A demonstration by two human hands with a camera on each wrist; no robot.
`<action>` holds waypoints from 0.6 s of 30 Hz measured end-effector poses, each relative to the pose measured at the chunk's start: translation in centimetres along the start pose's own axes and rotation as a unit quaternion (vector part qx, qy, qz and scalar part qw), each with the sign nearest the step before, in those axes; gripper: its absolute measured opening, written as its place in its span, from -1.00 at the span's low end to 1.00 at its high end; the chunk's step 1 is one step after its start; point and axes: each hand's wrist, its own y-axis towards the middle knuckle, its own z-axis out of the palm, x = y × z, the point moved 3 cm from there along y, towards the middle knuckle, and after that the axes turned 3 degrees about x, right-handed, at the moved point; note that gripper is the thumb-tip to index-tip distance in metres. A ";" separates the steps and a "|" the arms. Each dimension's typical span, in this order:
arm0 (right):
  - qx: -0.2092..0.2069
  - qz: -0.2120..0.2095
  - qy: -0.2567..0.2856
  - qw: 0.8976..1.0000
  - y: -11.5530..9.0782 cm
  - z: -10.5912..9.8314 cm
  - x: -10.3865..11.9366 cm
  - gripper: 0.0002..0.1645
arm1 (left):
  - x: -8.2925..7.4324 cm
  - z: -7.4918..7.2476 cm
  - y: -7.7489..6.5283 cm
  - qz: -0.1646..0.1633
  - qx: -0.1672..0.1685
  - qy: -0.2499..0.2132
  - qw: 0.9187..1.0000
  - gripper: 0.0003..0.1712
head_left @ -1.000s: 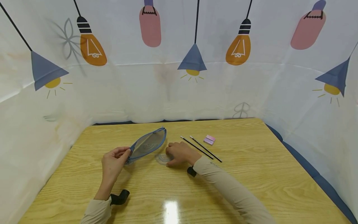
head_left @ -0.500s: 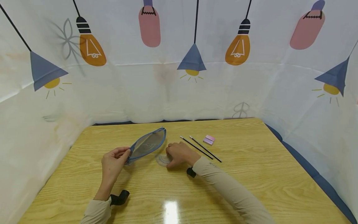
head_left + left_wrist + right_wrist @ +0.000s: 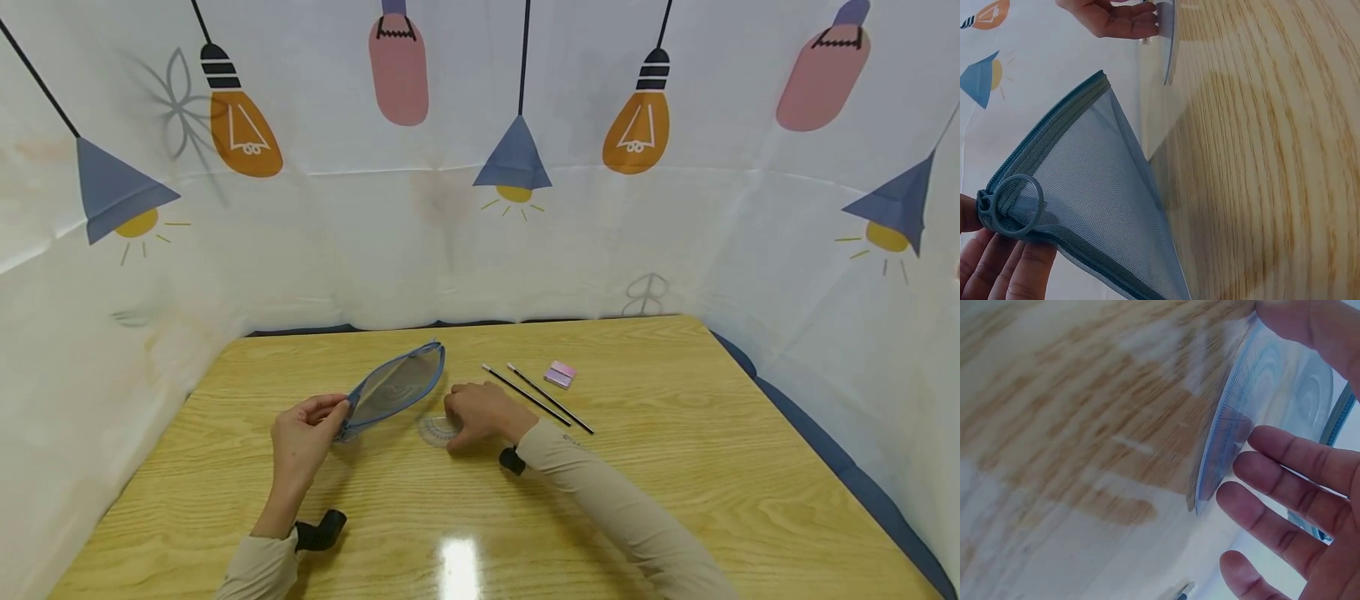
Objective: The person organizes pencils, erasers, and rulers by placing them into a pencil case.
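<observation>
My left hand point(image 3: 303, 442) pinches the near end of a blue mesh zip pouch point(image 3: 384, 402), beside the zipper's ring pull point(image 3: 1027, 222). The pouch is tilted, its mouth parted, and a curved clear shape shows faintly through the mesh. To the right of it, a clear protractor point(image 3: 435, 430) lies low at the tabletop. My right hand point(image 3: 487, 412) covers the protractor's right side. In the right wrist view its thumb is at one end of the protractor point(image 3: 1229, 419) and the fingertips point(image 3: 1266, 440) meet its edge.
Two black pencils point(image 3: 551, 398) lie side by side just past my right hand. Beyond them sits a small pink and purple block point(image 3: 560, 374). The wooden table point(image 3: 675, 500) ends at a white curtain point(image 3: 337, 250) printed with lamps.
Both hands, the pouch and the protractor stay in place. Only the whole head view has shifted very slightly.
</observation>
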 end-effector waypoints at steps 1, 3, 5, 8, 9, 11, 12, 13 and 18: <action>0.001 0.000 0.001 1.000 0.0 0.0 0.0 -0.50 | 0.0 0.0 0.0 -0.001 0.000 -0.001 1.000 -0.80; 0.003 0.000 0.000 1.000 0.0 0.0 0.1 -0.49 | 0.1 -0.1 0.0 0.001 0.001 -0.005 1.000 -0.80; 0.002 0.000 -0.002 1.000 0.0 -0.1 0.1 -0.50 | 0.2 0.0 0.0 0.002 0.002 -0.005 1.000 -0.81; 0.000 -0.002 0.000 1.000 0.0 -0.1 0.1 -0.52 | 0.2 0.0 0.0 0.003 0.002 -0.006 1.000 -0.80; 0.000 -0.003 0.001 1.000 0.0 -0.1 0.1 -0.53 | 0.2 0.0 0.0 0.003 0.002 -0.005 1.000 -0.80; -0.002 -0.005 0.000 1.000 0.1 -0.1 0.2 -0.56 | 0.2 0.0 0.0 0.004 0.002 -0.002 1.000 -0.81; -0.003 -0.006 -0.002 1.000 0.1 -0.1 0.3 -0.57 | 0.2 0.0 0.0 0.004 0.002 -0.001 1.000 -0.81; -0.004 -0.006 -0.004 1.000 0.1 -0.1 0.3 -0.57 | 0.2 0.0 0.0 0.004 0.002 0.000 1.000 -0.81; -0.007 -0.003 -0.021 1.000 0.2 0.0 0.5 -0.56 | 0.2 0.1 0.0 0.007 0.003 0.000 1.000 -0.81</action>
